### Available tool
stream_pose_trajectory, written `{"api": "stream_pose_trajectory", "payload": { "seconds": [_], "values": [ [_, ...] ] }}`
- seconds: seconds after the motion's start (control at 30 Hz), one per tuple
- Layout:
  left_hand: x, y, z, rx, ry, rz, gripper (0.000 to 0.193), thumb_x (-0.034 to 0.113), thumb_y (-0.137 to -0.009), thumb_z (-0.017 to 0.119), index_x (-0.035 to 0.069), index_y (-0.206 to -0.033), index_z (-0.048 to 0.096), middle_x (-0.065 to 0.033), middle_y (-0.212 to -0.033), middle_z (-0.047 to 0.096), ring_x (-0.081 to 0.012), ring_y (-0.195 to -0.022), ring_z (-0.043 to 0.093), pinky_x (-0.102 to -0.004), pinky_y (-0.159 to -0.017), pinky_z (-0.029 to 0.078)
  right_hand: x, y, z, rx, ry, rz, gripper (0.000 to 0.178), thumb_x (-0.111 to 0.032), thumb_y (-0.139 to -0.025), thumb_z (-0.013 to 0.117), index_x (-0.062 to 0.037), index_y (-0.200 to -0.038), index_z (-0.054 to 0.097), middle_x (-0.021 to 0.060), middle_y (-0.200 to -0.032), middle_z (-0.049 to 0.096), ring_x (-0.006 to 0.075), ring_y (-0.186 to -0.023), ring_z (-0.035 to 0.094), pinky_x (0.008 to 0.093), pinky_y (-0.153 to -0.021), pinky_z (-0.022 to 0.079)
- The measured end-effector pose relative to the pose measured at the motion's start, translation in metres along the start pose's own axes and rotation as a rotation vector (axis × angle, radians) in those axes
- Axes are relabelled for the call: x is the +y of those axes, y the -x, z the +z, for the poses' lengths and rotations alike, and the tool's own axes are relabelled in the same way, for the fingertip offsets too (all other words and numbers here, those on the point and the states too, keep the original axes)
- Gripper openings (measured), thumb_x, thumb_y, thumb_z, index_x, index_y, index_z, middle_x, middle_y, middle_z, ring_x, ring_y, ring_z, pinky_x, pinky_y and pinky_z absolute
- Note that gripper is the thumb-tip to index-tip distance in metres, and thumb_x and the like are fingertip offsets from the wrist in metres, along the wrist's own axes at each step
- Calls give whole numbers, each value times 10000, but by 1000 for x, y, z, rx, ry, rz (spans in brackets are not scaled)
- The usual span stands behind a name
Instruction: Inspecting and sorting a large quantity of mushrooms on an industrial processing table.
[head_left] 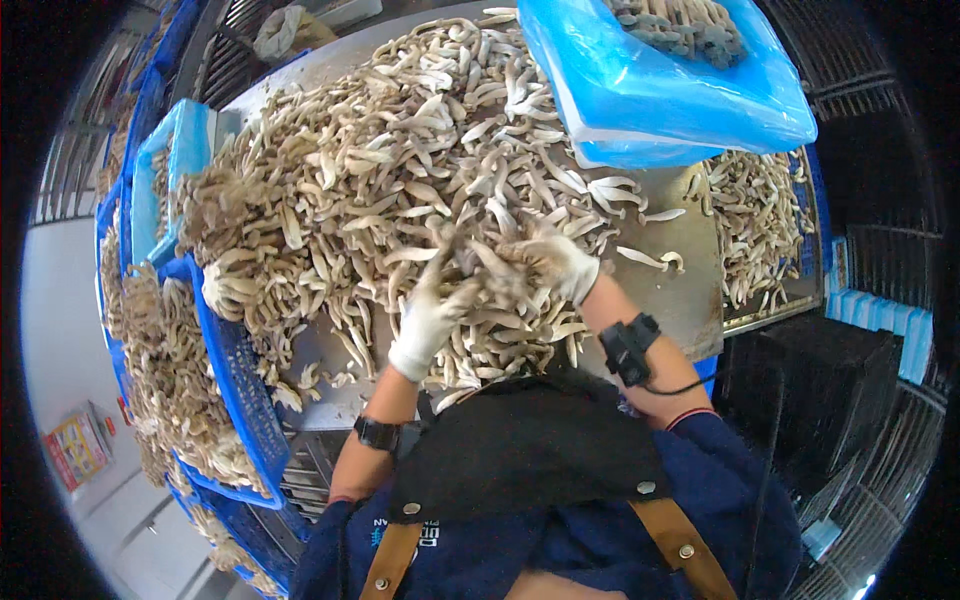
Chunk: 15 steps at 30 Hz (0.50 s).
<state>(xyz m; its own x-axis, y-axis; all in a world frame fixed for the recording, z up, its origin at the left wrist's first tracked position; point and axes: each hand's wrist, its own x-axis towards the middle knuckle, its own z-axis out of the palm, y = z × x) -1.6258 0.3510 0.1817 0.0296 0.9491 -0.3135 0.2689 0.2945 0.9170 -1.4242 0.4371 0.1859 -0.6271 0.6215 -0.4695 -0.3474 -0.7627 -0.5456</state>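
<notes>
A big heap of pale, long-stemmed mushrooms (370, 170) covers the metal table in front of me. My left hand (430, 318), in a white glove, is at the heap's near side, its thumb and fingers spread apart against the mushrooms. To its right, my white-gloved right hand (556, 262) has its fingers curled over a few mushrooms, their tips dirty and partly blurred. Between the two hands lies a small smeared cluster of mushrooms (488, 262). Just right of my right hand, a few loose mushrooms (642, 258) lie on the bare tabletop (670, 300).
A blue plastic-lined box (680, 115) with mushrooms inside stands at the far right. Blue crates (235, 390) full of mushrooms line the left side. More mushrooms (757, 230) lie in a tray at the right. A blue-lined basket (185, 145) stands at the far left.
</notes>
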Motion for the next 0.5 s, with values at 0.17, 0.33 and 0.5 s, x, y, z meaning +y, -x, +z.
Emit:
{"api": "stream_pose_trajectory", "payload": {
  "seconds": [0.17, 0.33, 0.5],
  "values": [
    [28, -4, 16, -187, 503, -71, 686, 41, -859, 607, 21, -1451, 262, -149, -1396, 433, -159, -1193, 475, -248, -933, 431, 23, 10, 19, 22, 132, -280, 544, 92, -776, 609, -7, -1282, 438, 40, -1064, 595, 108, -908, 582, 244, -776, 488],
    [10, 10, 0, -98, 795, -32, 406, 172, -994, 425, 13, -1363, 367, -89, -1262, 534, -182, -1081, 579, -318, -899, 515, 17, 21, 24, 9, 120, -357, 660, 53, -820, 612, -61, -1389, 298, 98, -1221, 510, 172, -1026, 577, 286, -828, 517],
    [15, 34, -3, -194, 891, -277, 364, 277, -966, 529, 22, -1222, 480, -93, -1077, 607, -181, -956, 625, -308, -829, 521, 34, 12, 52, 209, 202, -333, 867, 52, -825, 614, -210, -1491, 124, 80, -1119, 523, 141, -972, 553, 254, -756, 496]
  ]
}}
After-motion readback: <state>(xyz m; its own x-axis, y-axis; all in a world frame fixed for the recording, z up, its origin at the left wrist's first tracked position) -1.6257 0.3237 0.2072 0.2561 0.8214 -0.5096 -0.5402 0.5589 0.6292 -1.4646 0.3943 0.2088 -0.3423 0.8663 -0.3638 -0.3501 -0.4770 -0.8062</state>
